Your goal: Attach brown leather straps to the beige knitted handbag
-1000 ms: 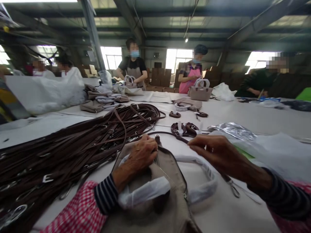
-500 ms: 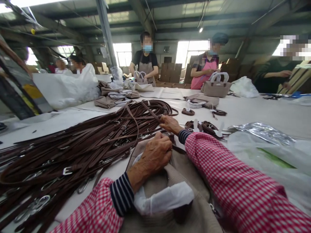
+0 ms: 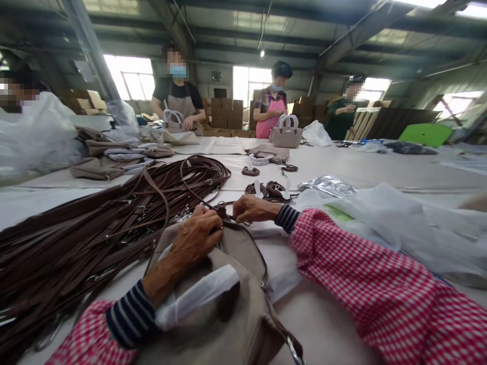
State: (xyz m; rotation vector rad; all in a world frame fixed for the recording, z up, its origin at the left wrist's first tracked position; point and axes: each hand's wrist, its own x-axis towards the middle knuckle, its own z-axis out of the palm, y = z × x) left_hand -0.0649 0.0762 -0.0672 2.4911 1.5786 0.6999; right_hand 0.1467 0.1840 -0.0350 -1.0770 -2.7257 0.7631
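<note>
A taupe handbag lies in front of me, its zip edge open along the right side and white wrapping round its handle. My left hand is closed on the far end of the bag, where a dark brown tab shows at the fingertips. Just right of that end, my right hand is closed, pinching a thin brown strap; the fingertips are partly hidden. To the left spreads a big heap of brown straps with metal clips, one strap looping from it toward the bag's end.
Coiled straps lie beyond my right hand. Clear plastic bags cover the right side. Flat taupe bags are stacked at the far left. A finished handbag stands across the table, with several co-workers behind.
My view has swung right. My right hand has come back from the strap heap to the bag's far end, and the zip side now shows. My left hand stays on the bag.
</note>
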